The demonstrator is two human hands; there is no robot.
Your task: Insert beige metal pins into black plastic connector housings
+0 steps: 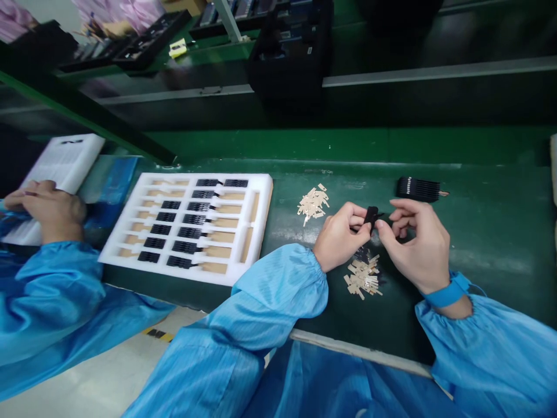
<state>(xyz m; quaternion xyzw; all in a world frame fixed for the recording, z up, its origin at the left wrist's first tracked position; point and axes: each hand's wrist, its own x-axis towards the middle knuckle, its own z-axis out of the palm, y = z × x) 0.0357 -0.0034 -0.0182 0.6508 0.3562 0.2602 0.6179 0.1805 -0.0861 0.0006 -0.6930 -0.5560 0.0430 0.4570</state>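
Observation:
My left hand point(342, 235) is closed, its thumb and fingers pinching a small black part point(371, 215). My right hand point(415, 241) is curled at the right end of that part, its thumb against it; the exact grip is hard to make out. Below the hands lies a loose pile of small beige tabs point(364, 277), with some dark pieces point(362, 253) at its upper edge. Another pile of beige tabs point(313, 204) is left of my left hand. Beyond my right hand rests a row of black parts point(418, 189) packed side by side.
A white foam tray point(266, 200) holding black parts in its slots stands on the green bench point(491, 232) to the left. Farther left, a co-worker's hands point(56, 209) are over another white tray point(80, 157). Black bins point(289, 64) stand on the shelf behind.

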